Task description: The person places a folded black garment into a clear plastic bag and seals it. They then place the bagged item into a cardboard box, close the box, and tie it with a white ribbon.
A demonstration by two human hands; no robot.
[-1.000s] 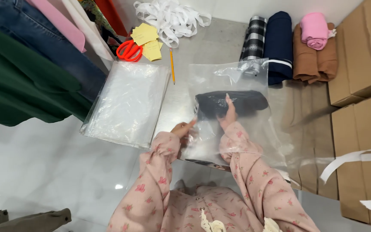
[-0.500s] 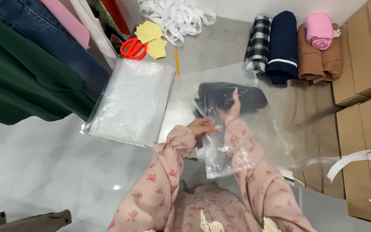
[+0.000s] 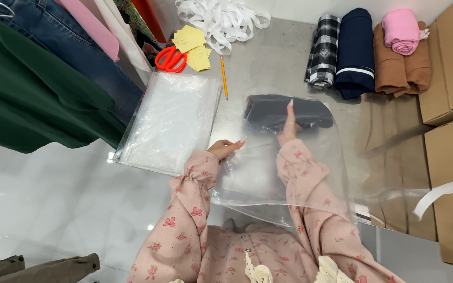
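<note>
1. Compared with the frame half a second back, the right hand (image 3: pixel 288 127) has gone deeper into the clear plastic bag (image 3: pixel 310 173). The dark folded garment (image 3: pixel 268 111) now lies at the bag's far end. The left hand (image 3: pixel 225 149) has stayed at the bag's left edge.
2. Clear plastic bag: it lies flat on the grey table (image 3: pixel 268 57). Its open mouth faces the person, and the right forearm passes through that mouth.
3. Stack of empty clear bags (image 3: pixel 171 123): it lies just left of the bag in use, apart from both hands.
4. Dark folded garment: it sits inside the bag, at the far closed end, under the right hand.
5. Right hand: fingers extended and flat, pressing on the garment. It grips nothing.
6. Left hand: fingers pinched on the bag's left edge near the mouth. This holds the film steady.
7. Step in hand, by judgement: seating the garment in the bag bottom. The insertion looks nearly complete.
8. Next move, by judgement: draw the right arm out without dragging the garment back. The left hand should keep the film pinned meanwhile.
9. Rolled fabrics (image 3: pixel 355 50), orange scissors (image 3: pixel 170 57) and a pencil (image 3: pixel 224 77) lie beyond, well apart.
</note>
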